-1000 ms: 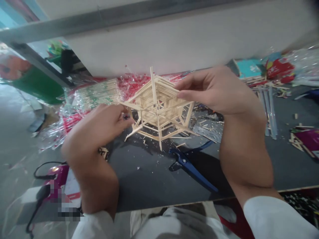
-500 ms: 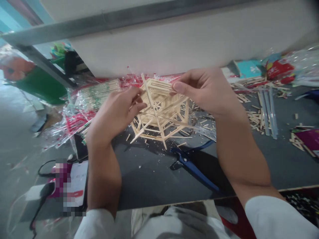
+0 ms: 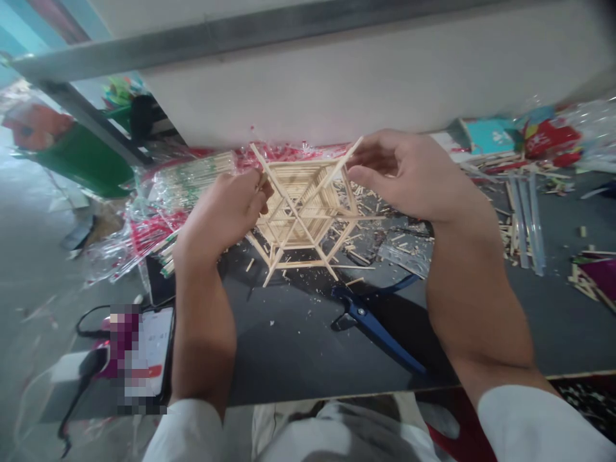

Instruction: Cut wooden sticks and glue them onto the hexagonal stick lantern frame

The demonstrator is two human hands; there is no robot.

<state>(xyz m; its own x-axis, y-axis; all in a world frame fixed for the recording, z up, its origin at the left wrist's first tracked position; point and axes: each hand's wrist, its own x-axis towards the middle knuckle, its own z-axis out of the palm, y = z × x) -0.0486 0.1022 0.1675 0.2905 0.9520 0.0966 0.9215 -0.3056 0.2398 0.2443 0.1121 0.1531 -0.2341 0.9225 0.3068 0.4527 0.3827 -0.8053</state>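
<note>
A hexagonal basket-like frame of thin wooden sticks is between my hands over the dark tabletop, with crossing sticks on the side facing me and stacked layers behind. My left hand has its curled fingers at the frame's left edge; the fingertips are partly hidden. On the upper right corner, my right hand has its thumb against the frame, and its fingers bend behind a slanting stick that reaches up past the rim. Just in front of the frame lie blue-handled cutters.
Bundled sticks in clear wrapping lie on the left. A phone and cables are at the near left. Stick offcuts litter the table, and clear plastic strips lie to the right. A metal bar crosses above.
The stick frame has turned, so its crossing sticks now point differently and a rim side lies level at the top. My right thumb and fingers have shifted along its edge.
</note>
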